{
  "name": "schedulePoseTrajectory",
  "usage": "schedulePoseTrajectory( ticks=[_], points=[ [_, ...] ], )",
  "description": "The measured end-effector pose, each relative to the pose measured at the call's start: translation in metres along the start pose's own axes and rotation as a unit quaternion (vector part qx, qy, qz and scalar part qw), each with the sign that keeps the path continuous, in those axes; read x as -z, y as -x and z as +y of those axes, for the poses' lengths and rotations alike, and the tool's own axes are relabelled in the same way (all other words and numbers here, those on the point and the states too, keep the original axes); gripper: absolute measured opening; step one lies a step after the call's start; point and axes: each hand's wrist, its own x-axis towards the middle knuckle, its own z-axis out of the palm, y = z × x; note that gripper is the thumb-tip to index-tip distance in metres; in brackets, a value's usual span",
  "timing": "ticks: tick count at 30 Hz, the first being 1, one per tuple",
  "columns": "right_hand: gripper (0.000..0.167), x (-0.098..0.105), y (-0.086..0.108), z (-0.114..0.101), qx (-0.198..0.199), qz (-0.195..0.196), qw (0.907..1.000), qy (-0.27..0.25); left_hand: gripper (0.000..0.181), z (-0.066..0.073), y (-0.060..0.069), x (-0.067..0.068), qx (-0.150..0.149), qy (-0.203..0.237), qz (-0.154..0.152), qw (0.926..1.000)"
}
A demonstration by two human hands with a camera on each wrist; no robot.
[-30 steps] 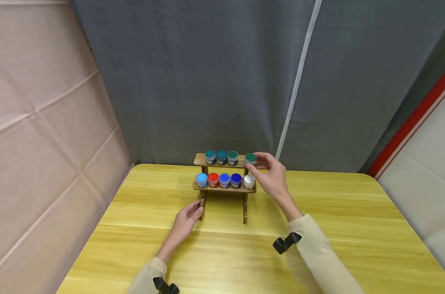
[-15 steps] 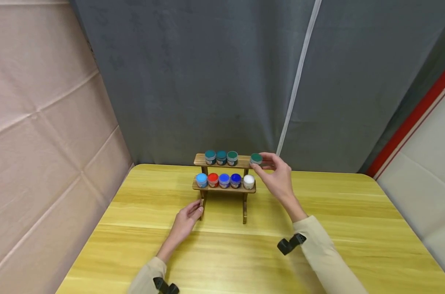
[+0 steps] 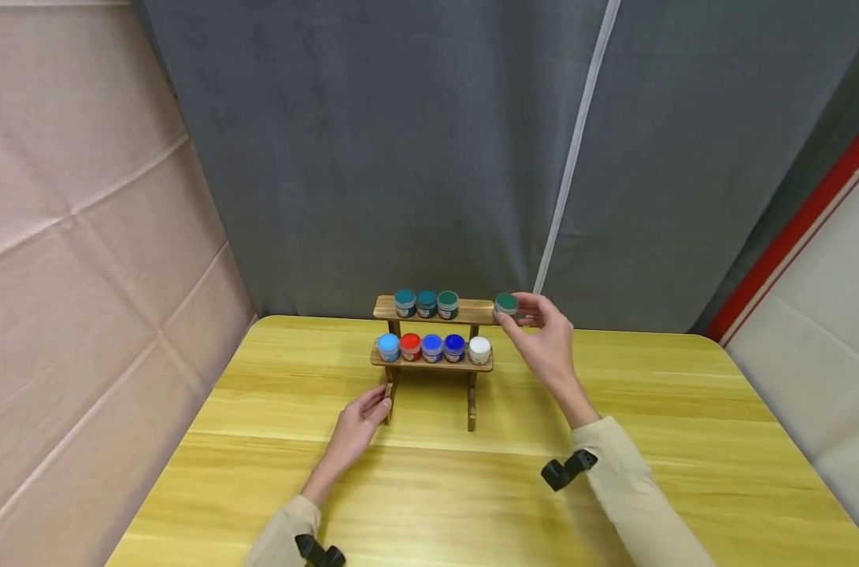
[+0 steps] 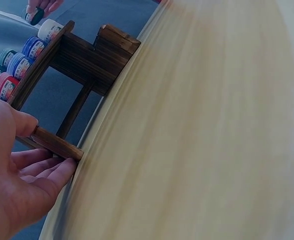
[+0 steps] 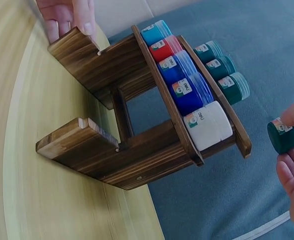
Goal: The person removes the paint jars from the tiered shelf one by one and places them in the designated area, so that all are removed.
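A two-tier wooden rack [image 3: 432,364] stands near the table's back edge. My left hand [image 3: 358,425] grips the rack's left leg [image 4: 57,142], with the thumb on one side and fingers on the other. My right hand [image 3: 546,342] pinches a green-lidded paint jar [image 5: 282,136] just off the right end of the upper shelf [image 3: 475,313]. Three paint jars with teal and green lids, among them a green one [image 3: 448,305], stand on the upper shelf's left part. The lower shelf bears a light blue jar [image 3: 389,347], a red one [image 3: 411,346], two blue ones and a white jar [image 3: 479,350].
The rack stands on a yellow wood-grain table [image 3: 429,488]. A grey curtain [image 3: 401,157] hangs right behind the table's back edge. Pale cloth walls [image 3: 82,276] rise at the left and right sides.
The green-lidded paint jar in my right hand has moved to the right, from the upper shelf's right end to beside it. My left hand stays on the rack's leg.
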Motion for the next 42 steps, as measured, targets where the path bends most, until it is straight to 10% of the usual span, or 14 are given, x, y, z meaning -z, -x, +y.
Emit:
schedulePoseTrajectory(
  ticks=[22, 42],
  points=[
    [0.033, 0.018, 0.013, -0.026, -0.028, 0.03, 0.9991, 0.013, 0.052, 0.002, 0.002, 0.001, 0.001, 0.001, -0.003, 1.0],
    [0.035, 0.025, 0.025, -0.005, -0.06, 0.051, 0.9968, 0.017, 0.051, 0.004, 0.002, 0.0, -0.003, 0.002, -0.002, 1.0]
  ],
)
